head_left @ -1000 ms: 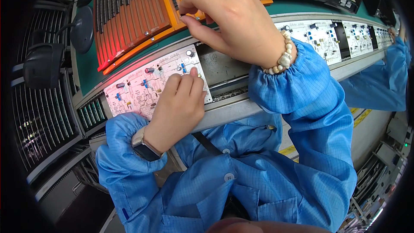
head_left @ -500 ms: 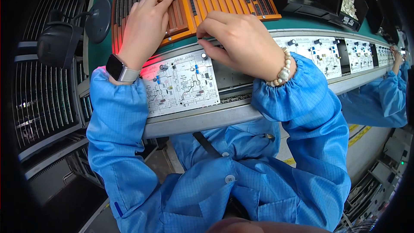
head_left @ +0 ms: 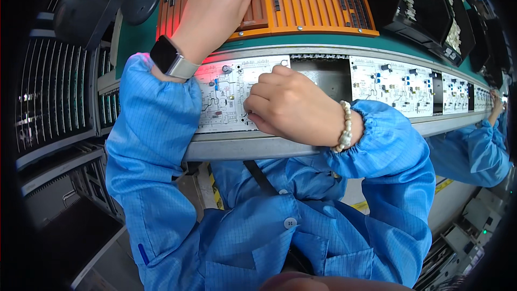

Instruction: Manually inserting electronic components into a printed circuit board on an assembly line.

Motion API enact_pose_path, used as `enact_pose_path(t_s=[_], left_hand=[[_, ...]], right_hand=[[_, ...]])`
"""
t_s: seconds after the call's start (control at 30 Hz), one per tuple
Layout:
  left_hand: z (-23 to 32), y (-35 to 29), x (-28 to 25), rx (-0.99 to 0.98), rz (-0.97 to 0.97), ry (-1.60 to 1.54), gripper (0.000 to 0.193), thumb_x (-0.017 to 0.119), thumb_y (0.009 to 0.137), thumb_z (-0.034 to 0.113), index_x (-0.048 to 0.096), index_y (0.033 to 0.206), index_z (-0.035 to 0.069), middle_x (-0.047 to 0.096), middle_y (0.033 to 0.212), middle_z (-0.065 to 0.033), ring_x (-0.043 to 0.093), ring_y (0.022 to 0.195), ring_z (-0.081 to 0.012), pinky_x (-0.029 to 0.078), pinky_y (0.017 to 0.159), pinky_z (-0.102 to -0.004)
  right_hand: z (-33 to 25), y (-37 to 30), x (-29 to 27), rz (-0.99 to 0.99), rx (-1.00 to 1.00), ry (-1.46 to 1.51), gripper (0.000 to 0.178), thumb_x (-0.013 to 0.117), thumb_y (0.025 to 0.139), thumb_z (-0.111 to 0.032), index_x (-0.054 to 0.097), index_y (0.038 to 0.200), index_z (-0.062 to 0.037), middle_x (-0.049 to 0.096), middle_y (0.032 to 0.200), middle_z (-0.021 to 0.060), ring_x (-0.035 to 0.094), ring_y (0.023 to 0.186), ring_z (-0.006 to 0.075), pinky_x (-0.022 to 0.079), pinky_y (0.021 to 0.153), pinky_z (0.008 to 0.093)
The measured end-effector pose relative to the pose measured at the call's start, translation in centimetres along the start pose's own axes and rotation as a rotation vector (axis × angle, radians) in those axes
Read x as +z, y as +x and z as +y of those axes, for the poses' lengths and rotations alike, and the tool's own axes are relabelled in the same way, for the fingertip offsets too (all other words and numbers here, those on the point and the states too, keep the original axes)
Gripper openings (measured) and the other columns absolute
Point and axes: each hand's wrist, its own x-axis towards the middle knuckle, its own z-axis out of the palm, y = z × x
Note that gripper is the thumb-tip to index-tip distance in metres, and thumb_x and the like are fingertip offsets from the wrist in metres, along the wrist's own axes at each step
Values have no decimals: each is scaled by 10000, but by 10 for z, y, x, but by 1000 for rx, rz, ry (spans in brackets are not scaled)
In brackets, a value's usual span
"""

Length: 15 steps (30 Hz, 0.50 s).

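My left hand (head_left: 218, 8), with a watch (head_left: 164, 54) on its wrist, reaches over the orange component tray (head_left: 301, 29). Its fingers are bent together at the rows of small black parts; what they may pinch is hidden. Below and to the right, my right hand (head_left: 291, 105) is closed low over the right part of a white circuit board (head_left: 221, 121). The fingertips point down at the board, and anything between them is too small or covered. Blue and dark components stand on the board, and red light falls on its upper left.
The board sits in a metal rail (head_left: 242, 148). More populated boards (head_left: 396, 94) lie along it to the right, past a dark gap (head_left: 326, 78). Black bins (head_left: 425, 27) with white parts stand at the back right. Another person's blue sleeve (head_left: 474, 153) shows at far right.
My right hand has come down and toward me from the tray's front edge onto the board. My left hand has moved farther over the tray, its fingers more bent. The view has shifted slightly.
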Motion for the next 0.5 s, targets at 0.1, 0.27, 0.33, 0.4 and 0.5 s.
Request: enact_pose_path(t_s=[0.1,0.27,0.33,0.4,0.5], left_hand=[[-1,0,5,-21,-39,57,168,664,935,143,731,1049,40,660,983,-69,608,899,-265,464,840,-359],[-4,-4,9,85,54,116,131,674,913,112,725,1007,36,661,966,-67,611,887,-248,466,819,-361],[-3,-5,0,72,0,113,124,649,943,117,659,1050,55,646,940,-72,617,913,-226,465,863,-371],[-1,-9,-13,59,-54,107,132,623,974,123,593,1092,74,631,914,-77,623,938,-205,464,907,-382],[9,-23,-29,60,-16,9,241,626,972,152,599,1206,107,649,980,-87,621,997,-216,425,985,-411]], right_hand=[[-1,3,6,26,5,-21,154,734,792,-149,620,844,-60,591,821,47,586,815,220,455,782,342],[-5,7,8,-27,5,-41,154,737,792,-148,615,832,-63,579,790,54,580,803,220,438,769,344],[-6,7,7,-31,15,-28,154,739,789,-146,618,835,-62,577,781,57,580,799,221,434,767,345],[-7,8,4,-40,38,1,156,747,778,-139,630,844,-61,573,762,58,584,782,229,431,763,345],[-7,9,3,-36,56,32,156,754,768,-129,639,850,-62,578,757,55,592,765,237,430,761,349]])
